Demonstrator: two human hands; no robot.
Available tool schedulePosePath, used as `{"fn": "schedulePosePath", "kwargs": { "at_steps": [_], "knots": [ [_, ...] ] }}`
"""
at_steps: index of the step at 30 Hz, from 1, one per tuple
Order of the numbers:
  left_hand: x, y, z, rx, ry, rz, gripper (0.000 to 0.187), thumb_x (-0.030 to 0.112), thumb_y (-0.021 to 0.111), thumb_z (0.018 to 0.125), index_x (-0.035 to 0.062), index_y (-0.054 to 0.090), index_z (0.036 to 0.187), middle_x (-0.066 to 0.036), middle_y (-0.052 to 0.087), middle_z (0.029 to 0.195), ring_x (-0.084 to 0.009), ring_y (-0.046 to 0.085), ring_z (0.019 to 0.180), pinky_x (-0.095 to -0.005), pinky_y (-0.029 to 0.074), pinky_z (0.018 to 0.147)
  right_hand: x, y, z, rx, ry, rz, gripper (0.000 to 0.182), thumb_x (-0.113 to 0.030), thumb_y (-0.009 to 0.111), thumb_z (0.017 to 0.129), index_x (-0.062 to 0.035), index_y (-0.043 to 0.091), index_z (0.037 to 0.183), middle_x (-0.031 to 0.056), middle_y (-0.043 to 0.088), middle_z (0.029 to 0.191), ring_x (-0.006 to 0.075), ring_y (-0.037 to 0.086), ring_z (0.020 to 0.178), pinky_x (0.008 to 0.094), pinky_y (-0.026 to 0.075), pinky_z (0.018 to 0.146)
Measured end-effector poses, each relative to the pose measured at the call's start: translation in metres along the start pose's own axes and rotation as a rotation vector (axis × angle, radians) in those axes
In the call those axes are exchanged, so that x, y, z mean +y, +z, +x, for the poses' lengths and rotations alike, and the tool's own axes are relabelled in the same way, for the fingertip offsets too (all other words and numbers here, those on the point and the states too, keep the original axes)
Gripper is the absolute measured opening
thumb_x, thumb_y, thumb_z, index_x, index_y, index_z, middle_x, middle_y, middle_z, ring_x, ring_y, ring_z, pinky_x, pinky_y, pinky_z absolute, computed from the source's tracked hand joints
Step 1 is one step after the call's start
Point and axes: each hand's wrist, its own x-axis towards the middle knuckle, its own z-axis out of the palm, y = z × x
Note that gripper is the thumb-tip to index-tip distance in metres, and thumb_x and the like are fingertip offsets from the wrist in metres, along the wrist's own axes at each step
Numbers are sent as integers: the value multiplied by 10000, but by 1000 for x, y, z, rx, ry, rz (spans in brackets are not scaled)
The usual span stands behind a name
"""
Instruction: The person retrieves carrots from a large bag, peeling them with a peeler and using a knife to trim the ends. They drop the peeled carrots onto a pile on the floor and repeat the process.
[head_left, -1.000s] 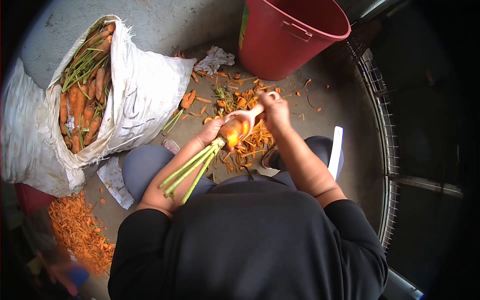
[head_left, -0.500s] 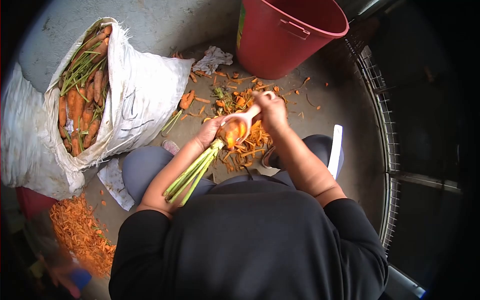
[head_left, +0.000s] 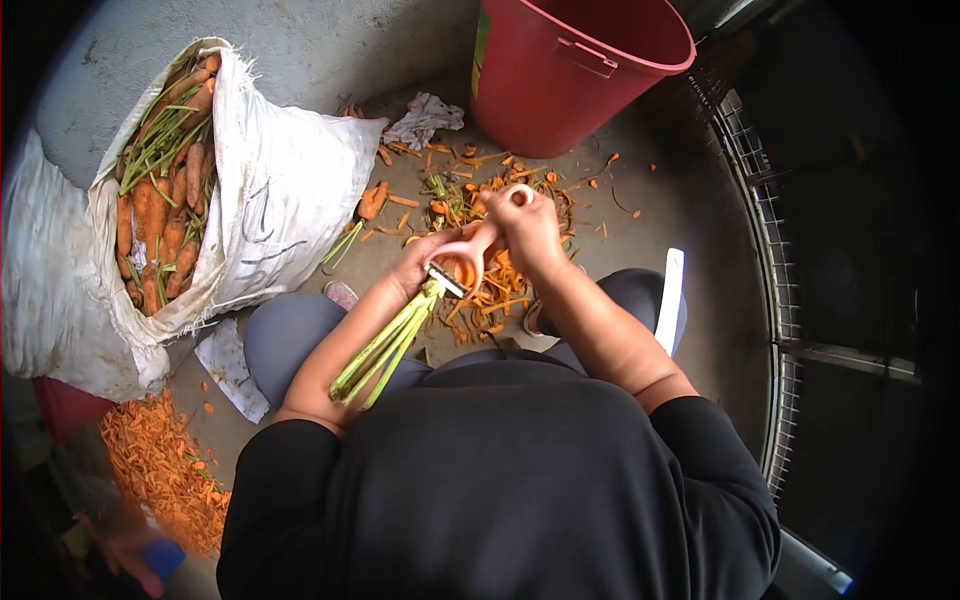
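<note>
My left hand [head_left: 416, 262] is closed around a carrot [head_left: 458, 272], whose cut green stalks [head_left: 392, 340] slant down over my forearm. In my right hand [head_left: 530, 235] is the handle of a pale pink peeler [head_left: 477, 250]. The peeler's metal blade lies across the carrot's top end, close to where the stalks begin. Much of the carrot is hidden behind the peeler and my fingers. Below both hands, orange peelings [head_left: 500, 300] are heaped on the floor between my feet.
A white sack [head_left: 290, 190] full of carrots [head_left: 165, 215] leans at the left. Behind the peelings stands a red bucket [head_left: 575, 90]. More orange shreds [head_left: 165, 470] lie at lower left, near a blurred hand of another person [head_left: 120, 550]. A metal grille [head_left: 760, 200] runs along the right.
My right hand has moved slightly left, and the peeler has come down the carrot toward the stalks. The left hand holds the carrot in nearly the same place.
</note>
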Motion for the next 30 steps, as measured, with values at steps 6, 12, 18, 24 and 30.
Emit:
{"fn": "schedulePosePath", "kwargs": {
  "at_steps": [6,12,18,24,30],
  "knots": [
    [3,-9,-4,-106,-118,-106,537,323,394,901,90,257,1365,-251,521,1042,-326,607,780,-391,556,539,9,-115,65,620,50,-231,174,-111,651,749,-59,485,750,38,482,593,103,405,423,228,311,355],
    [3,-18,3,-41,-68,-121,460,290,451,878,27,380,1249,-198,553,1056,-297,631,777,-408,573,562,-5,-55,37,370,-117,187,195,-145,659,778,-67,482,752,39,496,593,102,437,410,217,330,350],
    [-2,-10,3,130,-29,-168,434,292,468,876,-2,435,1194,-177,574,1000,-245,634,734,-371,567,514,-2,-9,17,46,68,77,189,-137,685,752,-14,545,783,52,545,592,108,506,424,204,375,356],
    [2,-24,0,-50,-111,-177,474,328,347,920,-7,376,1254,-205,527,1046,-288,602,762,-366,553,543,13,-125,80,662,-46,-1,195,-144,666,763,-80,482,757,28,475,597,103,404,416,228,316,362],
    [-9,-16,2,2,27,-140,463,325,394,891,-15,430,1204,-200,577,1021,-247,634,793,-365,569,518,-25,-2,9,108,-75,141,192,-161,679,764,-60,516,745,23,512,598,89,431,411,211,324,358]
  ]
}}
